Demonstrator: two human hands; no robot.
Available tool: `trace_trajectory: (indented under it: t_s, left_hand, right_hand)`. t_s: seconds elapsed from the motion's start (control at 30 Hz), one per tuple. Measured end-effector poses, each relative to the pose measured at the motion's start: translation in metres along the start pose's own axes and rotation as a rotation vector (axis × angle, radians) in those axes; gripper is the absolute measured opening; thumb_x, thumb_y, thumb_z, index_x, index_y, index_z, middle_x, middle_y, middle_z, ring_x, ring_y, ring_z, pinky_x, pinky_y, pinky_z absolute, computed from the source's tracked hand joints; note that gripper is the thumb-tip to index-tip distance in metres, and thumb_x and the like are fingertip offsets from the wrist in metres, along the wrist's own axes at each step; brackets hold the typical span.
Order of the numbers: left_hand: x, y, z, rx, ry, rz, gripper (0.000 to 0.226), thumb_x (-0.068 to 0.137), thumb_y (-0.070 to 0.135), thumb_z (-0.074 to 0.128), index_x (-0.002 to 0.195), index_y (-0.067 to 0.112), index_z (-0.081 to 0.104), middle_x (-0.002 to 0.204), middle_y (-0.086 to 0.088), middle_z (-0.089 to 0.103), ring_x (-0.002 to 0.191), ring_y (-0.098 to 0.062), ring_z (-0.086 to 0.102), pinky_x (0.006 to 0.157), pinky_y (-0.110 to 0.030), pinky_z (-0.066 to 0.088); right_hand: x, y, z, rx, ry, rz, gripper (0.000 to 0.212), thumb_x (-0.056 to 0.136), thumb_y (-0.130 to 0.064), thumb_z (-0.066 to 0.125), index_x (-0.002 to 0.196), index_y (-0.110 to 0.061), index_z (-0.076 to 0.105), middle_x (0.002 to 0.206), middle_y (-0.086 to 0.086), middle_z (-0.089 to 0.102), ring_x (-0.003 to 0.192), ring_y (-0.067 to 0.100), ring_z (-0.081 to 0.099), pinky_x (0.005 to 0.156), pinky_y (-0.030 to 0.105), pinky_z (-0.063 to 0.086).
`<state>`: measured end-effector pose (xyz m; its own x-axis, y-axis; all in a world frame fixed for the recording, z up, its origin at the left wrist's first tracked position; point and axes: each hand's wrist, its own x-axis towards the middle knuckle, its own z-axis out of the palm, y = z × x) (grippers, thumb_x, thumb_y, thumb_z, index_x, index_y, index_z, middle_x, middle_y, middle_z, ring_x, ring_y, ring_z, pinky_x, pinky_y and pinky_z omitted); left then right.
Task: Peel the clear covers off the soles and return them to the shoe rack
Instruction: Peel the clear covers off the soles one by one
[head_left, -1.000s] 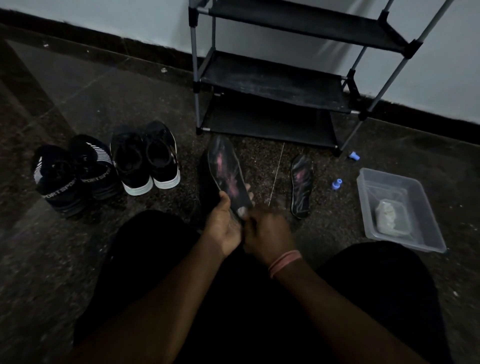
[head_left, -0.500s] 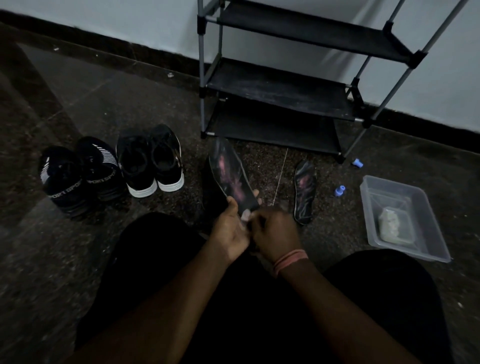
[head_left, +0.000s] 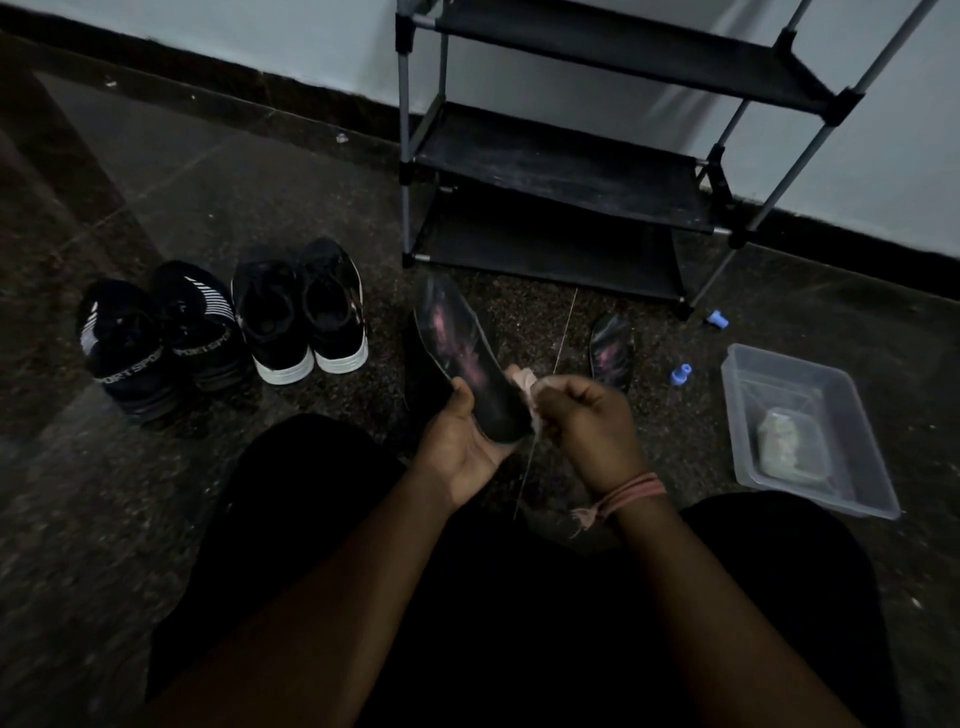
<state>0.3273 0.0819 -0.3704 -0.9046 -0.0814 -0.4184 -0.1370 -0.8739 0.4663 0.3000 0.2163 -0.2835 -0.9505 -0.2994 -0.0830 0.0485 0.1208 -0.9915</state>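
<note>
A black shoe rack (head_left: 561, 171) stands by the wall. Before it, the left hand (head_left: 457, 431) grips a dark, pink-streaked sole (head_left: 467, 364) by the heel; the right hand's (head_left: 587, 421) curled fingers pinch its clear cover (head_left: 527, 387) at the heel edge

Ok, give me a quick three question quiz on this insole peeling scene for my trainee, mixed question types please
1. True or false: the shoe rack shelves hold shoes.
2. Which hand grips the insole being peeled? A) left hand B) right hand
3. Fill in: the second insole lies on the ____, between the held one and the clear plastic tub.

Key: 1 false; 2 A; 3 floor.
</note>
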Motion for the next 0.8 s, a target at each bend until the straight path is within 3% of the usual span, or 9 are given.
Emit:
trace_trajectory:
  t_s: [0.07, 0.17, 0.27, 0.33, 0.47, 0.53, 0.67, 0.73, 0.8]
  left_hand:
    - [0.002, 0.000, -0.001, 0.021, 0.007, -0.003, 0.063, 0.108, 0.052, 0.026, 0.138, 0.006, 0.058, 0.132, -0.012, 0.068, 0.123, -0.023, 0.064, 0.113, -0.044, 0.042]
    - [0.001, -0.003, 0.001, 0.067, -0.020, -0.025, 0.063, 0.107, 0.051, 0.025, 0.135, 0.005, 0.059, 0.125, -0.013, 0.071, 0.114, -0.021, 0.069, 0.106, -0.039, 0.046]
    - [0.000, -0.006, 0.001, 0.067, -0.015, -0.018, 0.061, 0.108, 0.048, 0.029, 0.117, 0.007, 0.074, 0.124, -0.014, 0.072, 0.110, -0.021, 0.071, 0.096, -0.036, 0.053]
    - [0.000, -0.006, -0.003, 0.063, 0.014, -0.020, 0.062, 0.108, 0.050, 0.031, 0.123, 0.006, 0.072, 0.135, -0.014, 0.065, 0.117, -0.021, 0.067, 0.094, -0.034, 0.055]
    - [0.003, -0.004, -0.006, 0.086, 0.040, -0.050, 0.068, 0.105, 0.057, 0.027, 0.137, 0.008, 0.060, 0.146, -0.013, 0.057, 0.137, -0.022, 0.052, 0.112, -0.037, 0.041]
    - [0.003, -0.007, -0.003, 0.086, 0.046, -0.053, 0.066, 0.106, 0.056, 0.027, 0.133, 0.008, 0.063, 0.145, -0.012, 0.059, 0.138, -0.022, 0.051, 0.110, -0.037, 0.042]
    - [0.003, -0.011, 0.005, 0.057, 0.011, -0.055, 0.057, 0.109, 0.048, 0.032, 0.124, 0.010, 0.071, 0.135, -0.010, 0.066, 0.121, -0.021, 0.066, 0.091, -0.035, 0.057]
    - [0.000, -0.008, 0.003, 0.074, 0.020, -0.029, 0.054, 0.109, 0.046, 0.033, 0.126, 0.010, 0.069, 0.134, -0.011, 0.067, 0.116, -0.019, 0.068, 0.090, -0.033, 0.058]
    - [-0.003, -0.007, -0.003, 0.136, 0.032, -0.023, 0.059, 0.108, 0.049, 0.031, 0.128, 0.007, 0.068, 0.136, -0.012, 0.065, 0.121, -0.020, 0.066, 0.098, -0.033, 0.053]
  right_hand:
    - [0.004, 0.012, -0.001, -0.269, 0.044, -0.137, 0.026, 0.088, -0.024, 0.070, 0.071, -0.005, 0.068, 0.063, 0.006, 0.063, 0.062, 0.010, 0.057, 0.059, 0.027, 0.046]
    - [0.010, 0.025, 0.006, -0.557, 0.113, -0.395, 0.006, 0.085, -0.014, 0.070, 0.081, -0.017, 0.072, 0.082, -0.007, 0.064, 0.085, 0.011, 0.058, 0.080, 0.021, 0.046]
    - [0.013, 0.031, 0.017, -0.760, 0.036, -0.515, 0.010, 0.084, -0.007, 0.066, 0.083, -0.013, 0.073, 0.085, 0.004, 0.063, 0.080, 0.016, 0.059, 0.073, 0.025, 0.047]
    - [0.012, 0.037, 0.026, -0.861, -0.047, -0.500, 0.015, 0.083, -0.012, 0.061, 0.076, -0.014, 0.074, 0.079, 0.009, 0.065, 0.071, 0.024, 0.062, 0.064, 0.029, 0.047]
    - [0.000, 0.039, 0.034, -0.885, -0.215, -0.359, 0.024, 0.079, -0.028, 0.053, 0.079, -0.015, 0.075, 0.082, 0.006, 0.073, 0.075, 0.023, 0.068, 0.068, 0.031, 0.051]
    - [-0.002, 0.038, 0.028, -0.869, -0.169, -0.357, 0.017, 0.080, -0.021, 0.059, 0.077, -0.013, 0.074, 0.081, 0.009, 0.072, 0.074, 0.026, 0.068, 0.067, 0.034, 0.052]
    - [0.011, 0.036, 0.016, -0.837, 0.122, -0.442, 0.010, 0.083, -0.006, 0.065, 0.076, -0.007, 0.072, 0.080, 0.015, 0.068, 0.073, 0.030, 0.064, 0.065, 0.033, 0.052]
    - [0.013, 0.037, 0.018, -0.838, 0.102, -0.479, 0.013, 0.085, -0.008, 0.063, 0.075, -0.009, 0.071, 0.082, 0.013, 0.067, 0.074, 0.029, 0.063, 0.067, 0.032, 0.050]
    - [0.009, 0.042, 0.025, -0.840, -0.037, -0.454, 0.014, 0.083, -0.011, 0.063, 0.073, -0.014, 0.072, 0.081, 0.011, 0.067, 0.073, 0.025, 0.064, 0.067, 0.032, 0.049]
